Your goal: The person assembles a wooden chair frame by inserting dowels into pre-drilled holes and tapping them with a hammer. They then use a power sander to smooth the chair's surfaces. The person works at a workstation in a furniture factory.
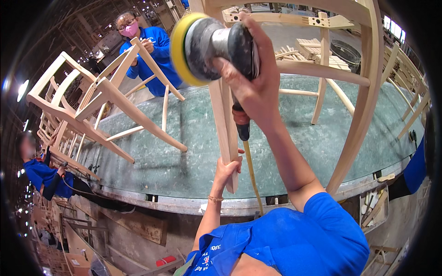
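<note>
In my raised right hand (258, 85) is an orbital sander (216, 48) with a round yellow pad, the fingers wrapped round its dark body. The pad is turned to the left and overlaps the upper part of a pale wooden chair leg (223, 124); whether they touch I cannot tell. Lower down, my left hand (228, 169) grips that leg near its bottom end. The leg belongs to an unpainted wooden chair (340, 71) standing on the green-topped workbench (294, 142). A yellowish hose (252, 172) runs down from the sander's handle.
Another wooden chair (124, 99) lies tipped on the bench at left. Beyond it a masked co-worker (156, 41) in blue handles its leg. A second person (41, 172) works at far left. More chair frames (410, 92), stacked wood pieces (317, 50) and a dark tub (345, 51) are at right.
</note>
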`<state>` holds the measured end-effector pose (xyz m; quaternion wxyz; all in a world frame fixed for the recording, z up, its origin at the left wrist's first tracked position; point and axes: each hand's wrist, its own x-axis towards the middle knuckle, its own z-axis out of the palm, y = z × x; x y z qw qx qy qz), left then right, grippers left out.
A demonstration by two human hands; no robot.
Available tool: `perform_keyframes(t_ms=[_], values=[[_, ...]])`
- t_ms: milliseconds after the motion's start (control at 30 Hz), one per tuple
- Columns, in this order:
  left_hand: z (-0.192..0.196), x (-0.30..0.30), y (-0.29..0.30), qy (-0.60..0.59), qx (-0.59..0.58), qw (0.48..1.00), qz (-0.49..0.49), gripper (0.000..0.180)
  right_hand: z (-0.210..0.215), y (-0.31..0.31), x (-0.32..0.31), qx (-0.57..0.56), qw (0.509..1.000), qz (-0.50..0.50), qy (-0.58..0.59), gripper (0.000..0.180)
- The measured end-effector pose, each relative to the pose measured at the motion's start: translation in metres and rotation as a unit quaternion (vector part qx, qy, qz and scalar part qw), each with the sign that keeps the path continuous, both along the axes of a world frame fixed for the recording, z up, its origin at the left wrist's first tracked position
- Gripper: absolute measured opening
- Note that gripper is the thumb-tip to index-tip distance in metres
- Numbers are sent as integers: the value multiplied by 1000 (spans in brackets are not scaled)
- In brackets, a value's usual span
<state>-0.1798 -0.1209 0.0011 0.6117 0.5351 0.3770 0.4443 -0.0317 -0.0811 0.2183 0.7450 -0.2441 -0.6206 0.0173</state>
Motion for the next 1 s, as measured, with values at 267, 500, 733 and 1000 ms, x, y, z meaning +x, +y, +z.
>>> perform_keyframes(t_ms=[267,500,733,1000], values=[[8,6,10,-3,-18,999,32,27,-53,-21,3,-52,997,-25,-58,73],[12,15,21,4,15,1000,24,27,-86,7,39,-76,997,-12,-8,68],[-4,15,22,-36,-26,997,70,34,-102,57,56,-82,962,199,168,71],[16,41,13,-27,21,998,47,29,-95,32,74,-100,993,17,55,69]])
